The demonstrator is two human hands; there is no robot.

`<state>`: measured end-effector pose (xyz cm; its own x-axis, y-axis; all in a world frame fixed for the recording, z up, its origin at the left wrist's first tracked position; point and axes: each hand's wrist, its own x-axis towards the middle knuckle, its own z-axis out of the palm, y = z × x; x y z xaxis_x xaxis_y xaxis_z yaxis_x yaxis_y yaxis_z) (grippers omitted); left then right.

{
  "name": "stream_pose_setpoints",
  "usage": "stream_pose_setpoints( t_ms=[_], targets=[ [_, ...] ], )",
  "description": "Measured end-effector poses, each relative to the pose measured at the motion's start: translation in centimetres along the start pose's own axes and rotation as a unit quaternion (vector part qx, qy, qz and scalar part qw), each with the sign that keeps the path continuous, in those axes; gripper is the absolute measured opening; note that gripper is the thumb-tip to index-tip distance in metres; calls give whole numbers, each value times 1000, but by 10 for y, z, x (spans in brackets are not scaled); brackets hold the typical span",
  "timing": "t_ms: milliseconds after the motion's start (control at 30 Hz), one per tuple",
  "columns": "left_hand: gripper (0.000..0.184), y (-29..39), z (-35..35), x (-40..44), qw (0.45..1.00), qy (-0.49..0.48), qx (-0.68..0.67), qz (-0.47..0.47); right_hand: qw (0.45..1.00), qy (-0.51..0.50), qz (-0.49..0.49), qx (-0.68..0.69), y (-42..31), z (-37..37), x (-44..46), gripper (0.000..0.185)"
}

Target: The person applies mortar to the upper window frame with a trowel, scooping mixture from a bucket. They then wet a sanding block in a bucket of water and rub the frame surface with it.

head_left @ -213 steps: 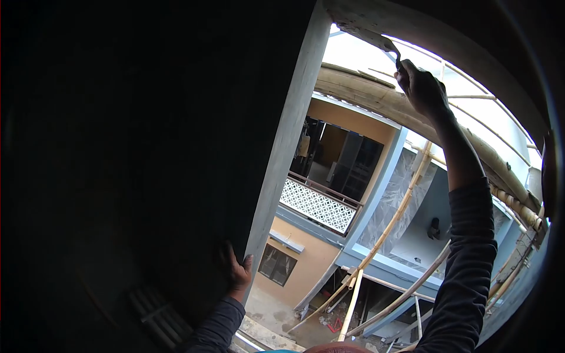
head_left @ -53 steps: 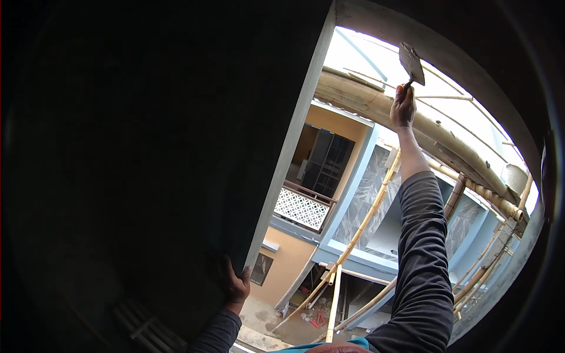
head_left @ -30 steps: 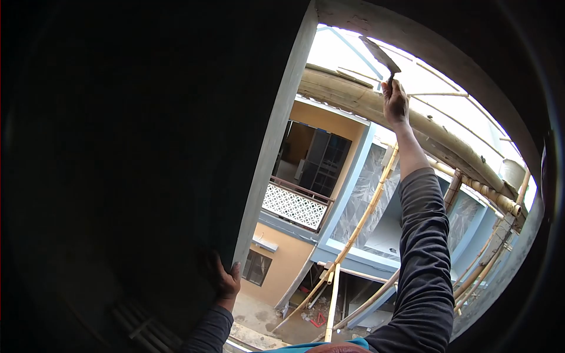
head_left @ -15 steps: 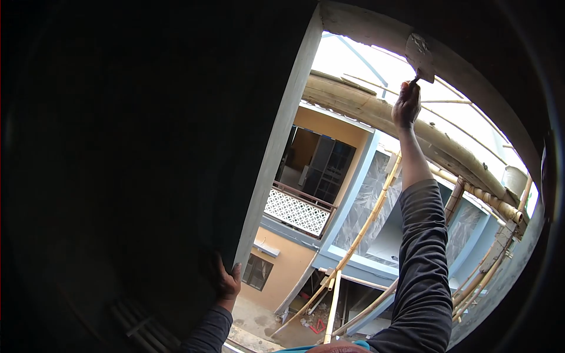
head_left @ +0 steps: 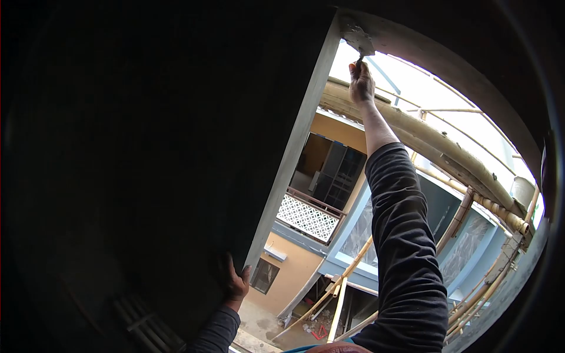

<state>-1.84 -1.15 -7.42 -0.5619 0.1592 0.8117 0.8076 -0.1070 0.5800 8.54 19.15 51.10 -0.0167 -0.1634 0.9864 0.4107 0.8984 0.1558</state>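
Note:
High up, my right hand [head_left: 362, 83] is closed round the handle of a trowel [head_left: 360, 42]. The trowel's blade, smeared with a grey mix, lies up by the underside of the opening's top edge [head_left: 406, 36], close to its upper left corner. Low on the left, my left hand [head_left: 236, 282] rests on the dark wall beside the opening's pale side edge [head_left: 292, 147]. Its thumb and fingers are apart and nothing shows in them, though the fingertips fade into shadow.
Outside the opening, bamboo poles [head_left: 340, 309] and a long thick beam [head_left: 424, 132] cross the view. Behind them stands an orange and blue building with a white lattice balcony [head_left: 309, 217]. Dim slats [head_left: 147, 323] lie in shadow at lower left.
My right hand has carried the trowel leftward along the top edge into the corner. The left hand stays on the wall, and the view has shifted slightly.

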Motion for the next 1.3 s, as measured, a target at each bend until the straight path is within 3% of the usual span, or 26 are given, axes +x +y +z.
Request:
stream_pose_setpoints(
  t_ms=[367, 433, 500, 600, 733, 933, 1100, 1300],
  targets=[
    [74, -3, 0, -3, 999, 9, 25, 19, 992, 120, 23, -22, 73, -109, -17, 23],
    [73, -4, 2, -1, 999, 12, 27, 23, 987, 152, -23, -49, 76, -137, -29, 23],
    [71, -6, 4, -2, 999, 24, 29, 28, 986, 136, -11, -100, 70, -162, -38, 23],
    [70, 1, -1, 1, 999, 22, 36, 21, 940, 16, -155, -304, 51, -179, -47, 26],
    [71, -4, 4, -3, 999, 2, 44, 12, 927, -140, 32, -347, 5, -163, -55, 36],
    [73, -6, 7, -1, 1000, 8, 19, 6, 900, -224, 237, -290, -53, -122, -54, 43],
    [74, -2, 8, -2, 1000, 12, 22, -8, 909, -296, 254, -149, -52, -87, -45, 45],
    [74, -6, 12, -2, 999, 27, 26, 6, 925, -243, 246, -155, -70, -75, -33, 44]
  ],
)
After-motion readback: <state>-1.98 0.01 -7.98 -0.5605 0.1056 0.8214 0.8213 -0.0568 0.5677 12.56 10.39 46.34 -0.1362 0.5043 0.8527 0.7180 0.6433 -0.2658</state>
